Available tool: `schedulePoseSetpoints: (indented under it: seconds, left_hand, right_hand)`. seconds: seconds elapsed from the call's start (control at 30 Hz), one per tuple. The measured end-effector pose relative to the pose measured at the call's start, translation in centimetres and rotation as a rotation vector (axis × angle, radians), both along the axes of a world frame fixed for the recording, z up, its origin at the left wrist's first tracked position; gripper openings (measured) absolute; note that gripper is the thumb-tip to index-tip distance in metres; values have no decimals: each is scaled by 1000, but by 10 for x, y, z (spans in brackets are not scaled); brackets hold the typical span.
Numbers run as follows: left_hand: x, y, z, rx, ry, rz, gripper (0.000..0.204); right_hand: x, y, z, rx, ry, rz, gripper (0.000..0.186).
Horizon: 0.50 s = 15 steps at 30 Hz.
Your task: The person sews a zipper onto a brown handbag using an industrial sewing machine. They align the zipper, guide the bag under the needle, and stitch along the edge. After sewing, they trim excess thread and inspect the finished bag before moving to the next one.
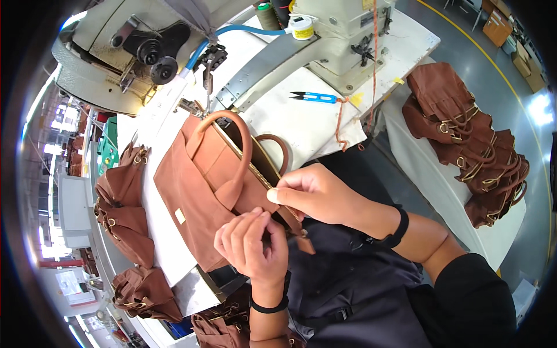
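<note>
A brown handbag (pixel 194 191) lies tilted on the white sewing-machine table, its far corner close to the needle area. Its zippered top gapes, showing a gold-toned zip (pixel 259 175) along the rim. Two rounded handles (pixel 246 142) arch over it. My right hand (pixel 316 194) is closed in a pinch on the bag's zip edge, thumb on the outer side. My left hand (pixel 252 246) rests against the near side of the bag with curled fingers; what they hold, if anything, is hidden. A leather zip-end tab (pixel 305 243) hangs just below my right hand.
The sewing machine (pixel 156 52) stands over the table's far side. Blue thread snips (pixel 316 97) lie on the tabletop near orange thread (pixel 341 124). Brown bags (pixel 447 104) are piled on a white surface at right; more bags (pixel 125 232) line the left.
</note>
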<state>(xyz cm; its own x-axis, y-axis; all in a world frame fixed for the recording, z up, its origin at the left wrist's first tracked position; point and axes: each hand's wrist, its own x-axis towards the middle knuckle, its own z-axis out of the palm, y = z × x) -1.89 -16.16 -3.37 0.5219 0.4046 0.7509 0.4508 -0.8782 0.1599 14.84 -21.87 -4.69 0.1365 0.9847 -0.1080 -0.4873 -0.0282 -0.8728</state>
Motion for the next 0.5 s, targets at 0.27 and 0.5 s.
schedulePoseSetpoints:
  seconds: [0.27, 0.5]
  left_hand:
    - [1, 0, -1, -12, 4, -31, 31]
    - [3, 0, 22, -97, 69, -115, 25]
  right_hand:
    - [9, 11, -10, 78, -341, 51, 32]
    - [-7, 13, -26, 126, 164, 70, 32]
